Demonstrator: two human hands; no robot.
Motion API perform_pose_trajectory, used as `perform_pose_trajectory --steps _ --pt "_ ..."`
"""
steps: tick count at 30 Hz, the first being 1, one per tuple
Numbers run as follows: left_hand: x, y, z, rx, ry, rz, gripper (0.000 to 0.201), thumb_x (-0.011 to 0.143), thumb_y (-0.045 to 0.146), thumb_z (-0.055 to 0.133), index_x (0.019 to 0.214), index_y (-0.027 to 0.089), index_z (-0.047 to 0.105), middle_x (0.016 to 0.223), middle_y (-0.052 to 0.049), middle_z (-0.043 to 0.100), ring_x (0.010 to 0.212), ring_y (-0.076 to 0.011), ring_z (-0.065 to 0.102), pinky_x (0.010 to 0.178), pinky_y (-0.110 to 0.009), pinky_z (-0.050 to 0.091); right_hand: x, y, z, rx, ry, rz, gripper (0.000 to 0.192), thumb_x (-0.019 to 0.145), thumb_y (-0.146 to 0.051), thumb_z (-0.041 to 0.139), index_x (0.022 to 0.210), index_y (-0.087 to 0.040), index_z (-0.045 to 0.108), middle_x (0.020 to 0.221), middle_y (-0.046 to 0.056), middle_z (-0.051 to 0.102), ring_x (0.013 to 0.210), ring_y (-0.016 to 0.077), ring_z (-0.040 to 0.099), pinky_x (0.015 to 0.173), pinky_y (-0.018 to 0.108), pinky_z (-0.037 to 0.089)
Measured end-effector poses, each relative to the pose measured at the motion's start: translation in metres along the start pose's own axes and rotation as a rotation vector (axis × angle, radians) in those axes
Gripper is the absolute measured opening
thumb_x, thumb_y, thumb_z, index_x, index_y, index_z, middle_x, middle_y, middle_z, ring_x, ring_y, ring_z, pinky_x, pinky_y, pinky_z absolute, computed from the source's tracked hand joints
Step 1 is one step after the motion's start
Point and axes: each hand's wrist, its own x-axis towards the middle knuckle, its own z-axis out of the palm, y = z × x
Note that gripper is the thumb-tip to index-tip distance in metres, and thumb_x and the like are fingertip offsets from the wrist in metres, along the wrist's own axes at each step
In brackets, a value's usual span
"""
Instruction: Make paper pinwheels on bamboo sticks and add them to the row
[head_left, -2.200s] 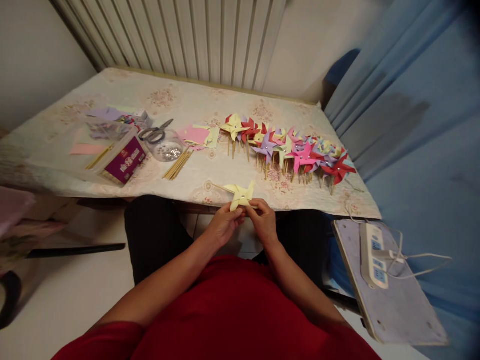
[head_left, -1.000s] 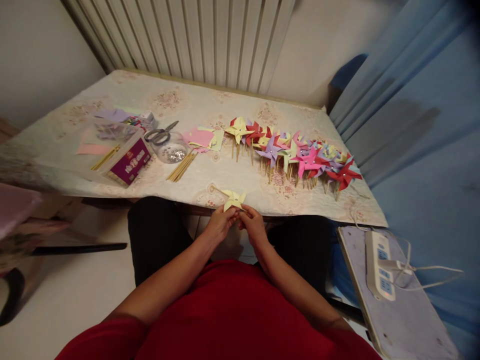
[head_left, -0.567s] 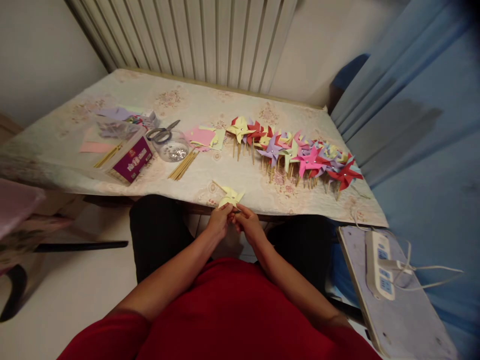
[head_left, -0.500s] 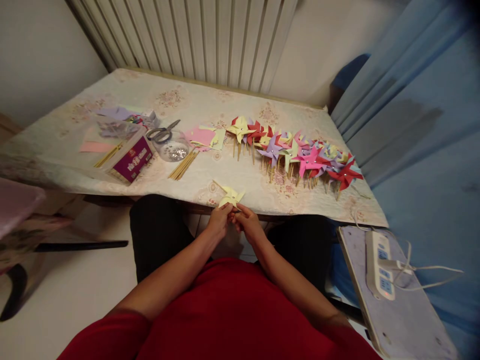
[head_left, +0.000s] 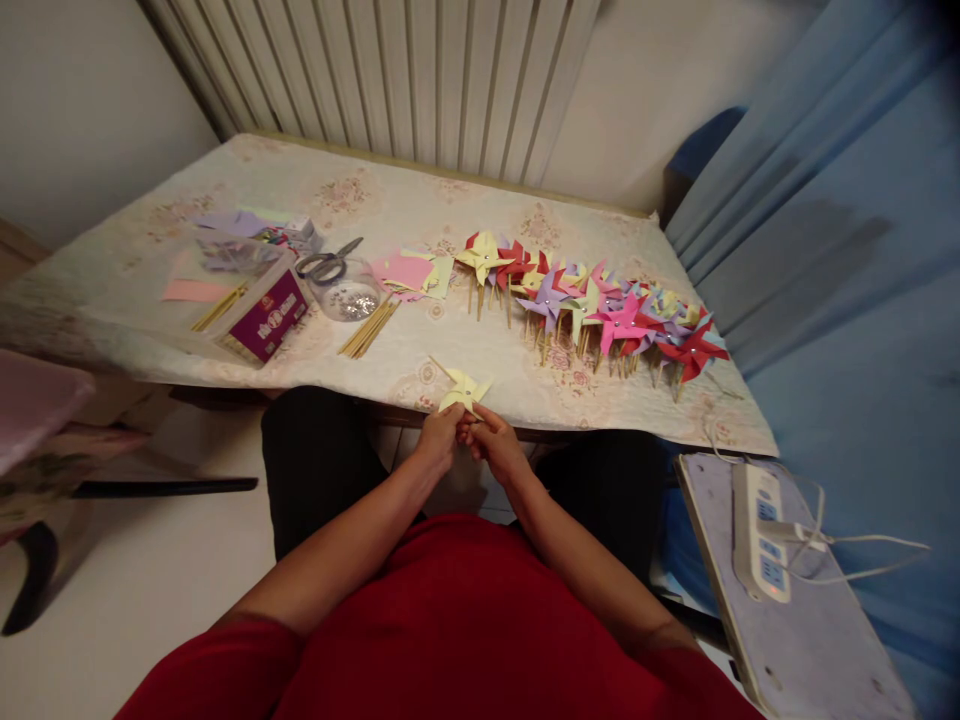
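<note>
A pale yellow paper pinwheel [head_left: 466, 388] is held at the table's front edge, above my lap. Its thin wooden stick [head_left: 442, 368] pokes out past the blades toward the upper left. My left hand [head_left: 441, 432] pinches the lower left of the pinwheel between thumb and fingers. From the other side my right hand [head_left: 493, 440] has its fingers closed on the pinwheel's lower edge, close against the left fingertips. What lies beneath the fingers is hidden.
Finished pinwheels [head_left: 622, 320] crowd the table's right side. At left stand a purple-labelled plastic box [head_left: 271, 318], scissors [head_left: 327, 264], a clear tub of small shiny pieces [head_left: 351, 300], wooden sticks [head_left: 369, 330] and paper squares [head_left: 409, 272]. A power strip [head_left: 761, 530] lies at right.
Both hands stay on the yellow pinwheel, which has tilted very slightly. The whole view has shifted a little; nothing on the table has moved.
</note>
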Motion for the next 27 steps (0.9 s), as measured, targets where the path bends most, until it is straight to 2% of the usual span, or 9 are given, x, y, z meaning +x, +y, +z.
perform_pose_trajectory --steps 9,14,16,20,24,27 --pt "-0.003 0.004 0.001 0.040 0.006 0.009 0.016 0.072 0.026 0.065 0.066 0.013 0.057 0.057 -0.002 0.060 0.042 -0.0076 0.049 0.044 -0.021 0.037 0.001 -0.001 -0.002 -0.010 0.016 0.002 0.068 0.069 -0.038 0.070 0.131 -0.016 0.054 0.058 -0.006 0.060 0.039 0.0086 0.045 0.039 0.021 0.031" --pt "-0.010 0.003 -0.008 0.199 0.112 0.054 0.019 0.071 0.028 0.069 0.076 0.014 0.057 0.064 -0.001 0.061 0.048 -0.0086 0.051 0.049 -0.021 0.037 0.001 -0.003 -0.003 -0.017 0.025 -0.009 0.066 0.068 -0.034 0.068 0.130 -0.015 0.055 0.058 -0.006 0.061 0.037 0.0087 0.045 0.039 0.021 0.032" --pt "-0.011 0.004 -0.014 0.326 0.179 0.148 0.021 0.070 0.028 0.071 0.078 0.016 0.056 0.064 0.000 0.058 0.050 -0.0102 0.051 0.052 -0.023 0.037 0.001 -0.003 -0.004 -0.023 0.023 -0.010 0.066 0.069 -0.033 0.067 0.131 -0.015 0.054 0.059 -0.006 0.061 0.037 0.0083 0.045 0.039 0.021 0.032" --pt "-0.009 0.010 -0.025 0.698 0.309 0.469 0.024 0.068 0.024 0.073 0.084 0.019 0.056 0.072 0.000 0.056 0.066 -0.0158 0.055 0.066 -0.028 0.043 0.002 -0.003 -0.004 -0.032 0.024 -0.011 0.066 0.070 -0.035 0.066 0.132 -0.015 0.054 0.060 -0.006 0.061 0.037 0.0077 0.044 0.038 0.021 0.030" --pt "-0.001 0.019 -0.032 1.153 0.254 0.778 0.028 0.075 0.019 0.066 0.100 0.019 0.053 0.100 -0.008 0.057 0.097 -0.0239 0.055 0.088 -0.038 0.043 0.003 -0.002 -0.003 -0.042 0.030 -0.004 0.067 0.070 -0.034 0.064 0.134 -0.014 0.052 0.061 -0.007 0.062 0.037 0.0076 0.044 0.038 0.021 0.031" --pt "0.007 0.023 -0.034 1.363 0.159 0.895 0.031 0.078 0.017 0.062 0.107 0.017 0.051 0.108 -0.012 0.055 0.108 -0.0270 0.051 0.094 -0.041 0.042 0.004 -0.001 -0.003 -0.053 0.033 0.003 0.069 0.069 -0.035 0.064 0.134 -0.014 0.051 0.060 -0.007 0.062 0.037 0.0076 0.044 0.039 0.021 0.031"
